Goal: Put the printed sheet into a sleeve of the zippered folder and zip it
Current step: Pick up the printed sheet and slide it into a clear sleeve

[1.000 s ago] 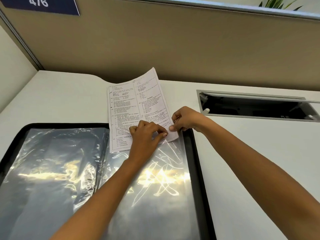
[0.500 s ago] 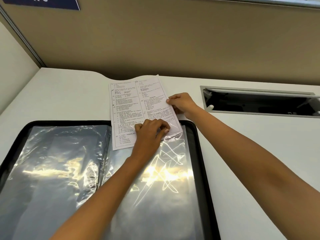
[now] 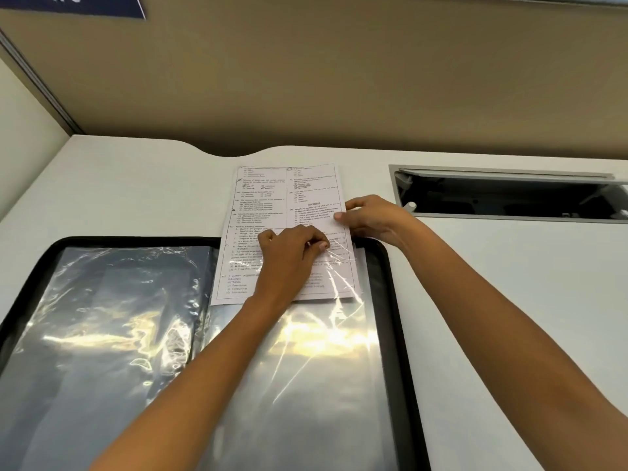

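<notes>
The black zippered folder (image 3: 401, 334) lies open on the white desk, with shiny clear sleeves on both halves. The printed sheet (image 3: 268, 205) lies across the top edge of the right half. Its lower part sits inside the top clear sleeve (image 3: 306, 368), and its upper half sticks out onto the desk. My left hand (image 3: 289, 263) pinches the sleeve's top edge over the sheet. My right hand (image 3: 370, 215) holds the sheet's right edge, thumb on top.
A beige partition wall stands behind the desk (image 3: 136, 192). An open cable hatch (image 3: 503, 195) is sunk into the desk to the right of the sheet. A blue sign (image 3: 74, 3) hangs at the top left.
The sheet has straightened and slid lower into the right-hand sleeve. My right hand has shifted up along the sheet's right edge. My left hand stays on the sleeve's opening.
</notes>
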